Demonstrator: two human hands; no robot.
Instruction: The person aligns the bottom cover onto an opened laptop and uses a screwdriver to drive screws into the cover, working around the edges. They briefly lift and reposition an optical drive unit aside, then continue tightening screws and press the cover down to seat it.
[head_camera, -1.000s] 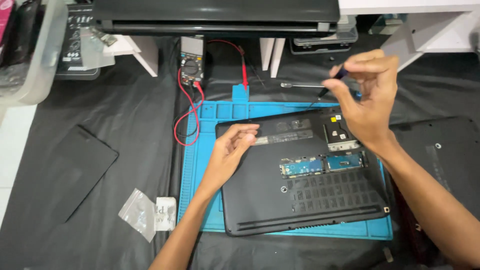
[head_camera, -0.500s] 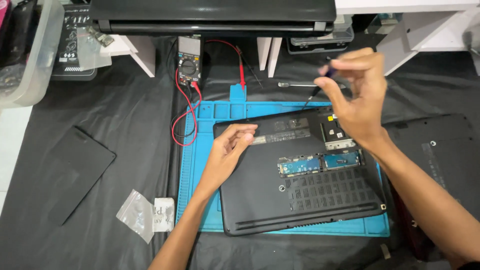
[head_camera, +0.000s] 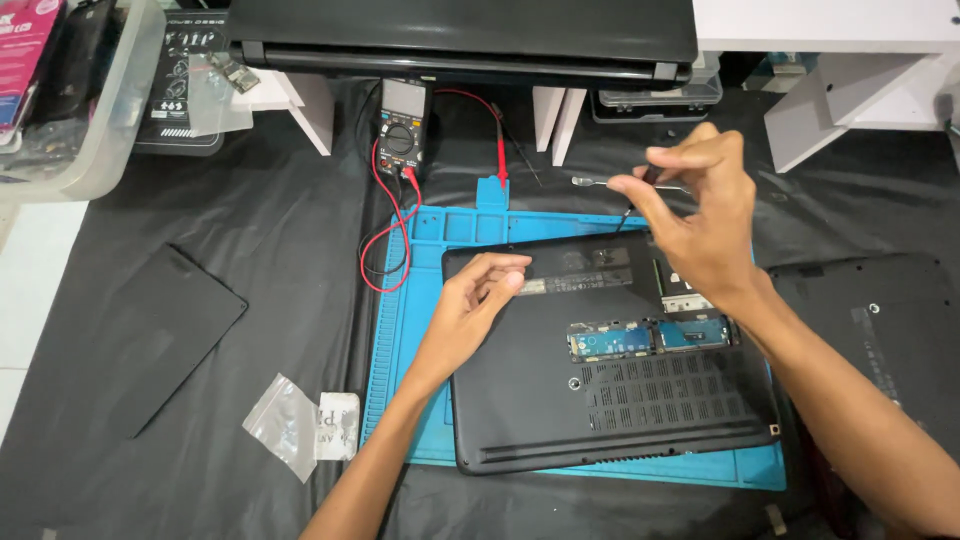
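Screwdriver (head_camera: 632, 205) sits pinched between the fingertips of my right hand (head_camera: 700, 225), thin dark shaft slanting down and to the left, tip just over the far edge of the laptop (head_camera: 610, 350). The laptop lies bottom-up on the blue mat (head_camera: 420, 300), long axis running left to right, with a bay open right of centre showing small blue circuit boards (head_camera: 650, 337). The tip's spot is straight below my right grip, so that hand is the nearer one. My left hand (head_camera: 475, 310) rests open on the laptop's far-left corner, fingers loosely curled, holding nothing.

A long pale label strip (head_camera: 575, 280) runs across the case just right of my left fingers. To the left, near me, a small clear bag (head_camera: 285, 425) with a white tag lies on the black cloth. Far off, a multimeter (head_camera: 403, 130) trails red leads (head_camera: 385, 230). A flat black cover (head_camera: 130, 340) lies well to the left.
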